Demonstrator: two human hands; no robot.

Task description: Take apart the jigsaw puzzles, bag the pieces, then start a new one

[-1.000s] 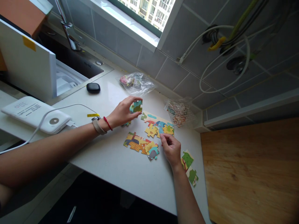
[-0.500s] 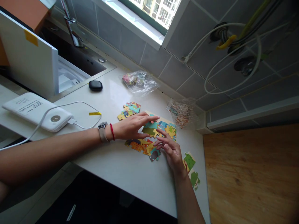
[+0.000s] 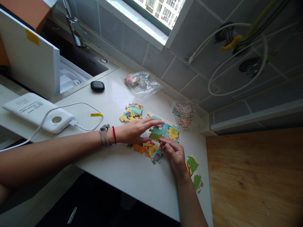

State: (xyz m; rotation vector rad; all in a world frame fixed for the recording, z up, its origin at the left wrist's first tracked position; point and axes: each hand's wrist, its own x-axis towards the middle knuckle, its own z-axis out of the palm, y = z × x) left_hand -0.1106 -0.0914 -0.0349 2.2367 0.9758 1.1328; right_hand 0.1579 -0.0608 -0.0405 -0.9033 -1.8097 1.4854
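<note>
A partly joined jigsaw puzzle [image 3: 174, 134] with blue, green and yellow animal pictures lies flat on the white counter. My left hand [image 3: 134, 130] stretches across its left side, fingers extended and thumb apart, holding nothing. Loosely bent, my right hand [image 3: 175, 156] has its fingertips at the puzzle's lower edge, with nothing visible in them. Below the left hand sits a row of orange spotted puzzle pieces [image 3: 139, 148], partly covered by that hand. A puzzle piece with a grey animal [image 3: 156, 157] adjoins this row, just left of my right hand.
Loose puzzle pieces [image 3: 131, 112] are heaped behind my left hand. Green tree pieces [image 3: 193, 162] lie right of my right wrist. Two clear bags of pieces, one bag [image 3: 142, 83] and another bag [image 3: 184, 113], rest near the wall. A white power bank [image 3: 40, 113] and black case [image 3: 97, 86] are leftward.
The fingers of my right hand have drawn in slightly and bent more at the puzzle's lower edge. My left hand has shifted very slightly right, still stretched out.
</note>
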